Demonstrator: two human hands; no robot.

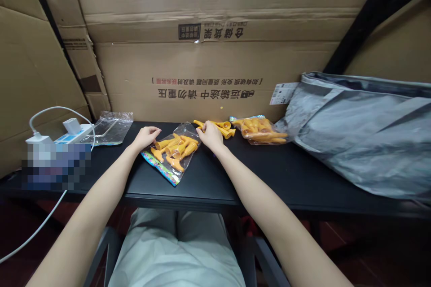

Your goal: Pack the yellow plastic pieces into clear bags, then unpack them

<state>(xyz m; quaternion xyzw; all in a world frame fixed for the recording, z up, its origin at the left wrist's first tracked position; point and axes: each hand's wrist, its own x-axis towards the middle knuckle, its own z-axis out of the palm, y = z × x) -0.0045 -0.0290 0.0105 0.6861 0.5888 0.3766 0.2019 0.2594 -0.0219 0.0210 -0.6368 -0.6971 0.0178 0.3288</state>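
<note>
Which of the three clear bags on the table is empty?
The leftmost bag, beside the power strip: it lies flat with nothing orange inside. The middle bag and the right bag both hold orange pieces.

Plastic bags: three. Empty bag [111, 126] at left, part-filled bag [173, 154] at centre, full bag [259, 131] right of centre. Loose orange pieces [222, 128]: clustered, not countable.
</note>
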